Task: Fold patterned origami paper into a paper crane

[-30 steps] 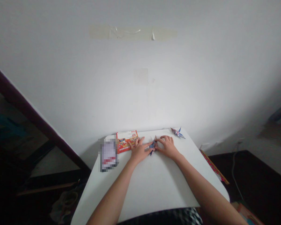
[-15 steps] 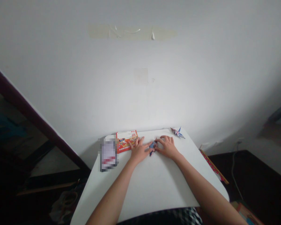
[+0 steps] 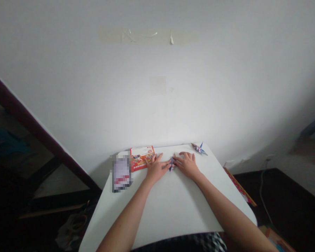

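Observation:
A small blue patterned folded paper [image 3: 171,163] lies on the white table [image 3: 170,206], near its far edge. My left hand [image 3: 155,167] rests beside it on the left, fingers stretched flat on the table and thumb tip touching the paper. My right hand [image 3: 187,163] is on the paper's right side, fingers curled and pressing down on its edge. Most of the paper is hidden between the two hands.
A finished blue-and-pink paper crane [image 3: 198,148] stands at the far right corner. An orange printed packet [image 3: 141,156] lies at the far left, with a blurred card [image 3: 121,172] next to it. A white wall rises right behind the table; dark floor lies on both sides.
Both hands stay on the folded paper with only slight finger shifts; the paper looks a little more covered than a second ago.

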{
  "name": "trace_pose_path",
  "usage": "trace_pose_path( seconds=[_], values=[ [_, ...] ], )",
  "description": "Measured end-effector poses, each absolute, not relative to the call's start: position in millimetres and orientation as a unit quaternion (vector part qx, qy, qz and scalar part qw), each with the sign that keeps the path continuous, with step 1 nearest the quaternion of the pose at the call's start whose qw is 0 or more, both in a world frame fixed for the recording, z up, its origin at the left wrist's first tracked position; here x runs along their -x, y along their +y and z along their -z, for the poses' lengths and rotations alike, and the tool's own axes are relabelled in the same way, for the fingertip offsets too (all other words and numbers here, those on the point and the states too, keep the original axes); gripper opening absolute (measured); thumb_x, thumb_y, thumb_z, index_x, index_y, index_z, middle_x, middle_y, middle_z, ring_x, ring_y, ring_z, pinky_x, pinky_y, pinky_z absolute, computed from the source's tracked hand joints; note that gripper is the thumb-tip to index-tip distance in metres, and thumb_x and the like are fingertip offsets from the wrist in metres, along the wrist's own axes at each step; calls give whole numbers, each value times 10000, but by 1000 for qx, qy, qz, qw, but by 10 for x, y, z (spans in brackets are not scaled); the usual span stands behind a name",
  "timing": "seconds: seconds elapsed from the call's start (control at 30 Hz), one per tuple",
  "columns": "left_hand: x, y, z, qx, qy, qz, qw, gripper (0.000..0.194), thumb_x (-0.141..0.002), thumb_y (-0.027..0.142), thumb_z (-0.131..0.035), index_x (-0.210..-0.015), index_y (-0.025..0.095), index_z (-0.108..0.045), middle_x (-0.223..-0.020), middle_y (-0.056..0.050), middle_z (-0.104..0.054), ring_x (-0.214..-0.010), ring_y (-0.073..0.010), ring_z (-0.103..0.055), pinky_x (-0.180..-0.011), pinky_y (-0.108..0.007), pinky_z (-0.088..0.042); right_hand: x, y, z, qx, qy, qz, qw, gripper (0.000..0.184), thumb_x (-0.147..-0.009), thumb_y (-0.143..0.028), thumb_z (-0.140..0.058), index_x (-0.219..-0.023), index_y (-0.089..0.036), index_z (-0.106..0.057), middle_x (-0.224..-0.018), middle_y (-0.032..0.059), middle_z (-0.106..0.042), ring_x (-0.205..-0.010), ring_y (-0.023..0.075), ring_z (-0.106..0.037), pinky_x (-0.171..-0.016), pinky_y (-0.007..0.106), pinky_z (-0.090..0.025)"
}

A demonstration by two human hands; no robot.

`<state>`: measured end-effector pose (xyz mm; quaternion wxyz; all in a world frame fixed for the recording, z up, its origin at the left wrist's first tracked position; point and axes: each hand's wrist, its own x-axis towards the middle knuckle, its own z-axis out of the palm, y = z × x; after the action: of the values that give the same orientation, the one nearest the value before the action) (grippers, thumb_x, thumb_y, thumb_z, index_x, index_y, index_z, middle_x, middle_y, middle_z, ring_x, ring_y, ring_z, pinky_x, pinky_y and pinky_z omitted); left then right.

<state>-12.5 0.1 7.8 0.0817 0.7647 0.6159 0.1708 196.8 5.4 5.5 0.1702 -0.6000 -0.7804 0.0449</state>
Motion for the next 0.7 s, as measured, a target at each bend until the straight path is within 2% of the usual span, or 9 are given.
trace_pose_path(
  seconds=[0.27, 0.7],
  values=[
    [169, -42, -178, -774, 610, -148, 90, 347, -890, 582, -670, -1232, 541, -711, -1653, 46, -415, -1535, -450, -284, -1128, -880, 15, -1950, 28, -81, 605, -778, -46, 163, 419, -1028, -591, -440, -1394, -471, -604, -1478, 88, -521, -1375, 324, -436, -1182, 704, -208],
    [212, -58, -213, -779, 601, -131, 121, 415, -892, 593, -655, -1304, 546, -658, -1697, 69, -302, -1581, -470, -144, -1123, -859, 116, -1909, -23, -91, 609, -780, -31, 139, 496, -978, -583, -530, -1453, -438, -547, -1527, 94, -492, -1438, 352, -363, -1184, 740, -138]
  ],
)
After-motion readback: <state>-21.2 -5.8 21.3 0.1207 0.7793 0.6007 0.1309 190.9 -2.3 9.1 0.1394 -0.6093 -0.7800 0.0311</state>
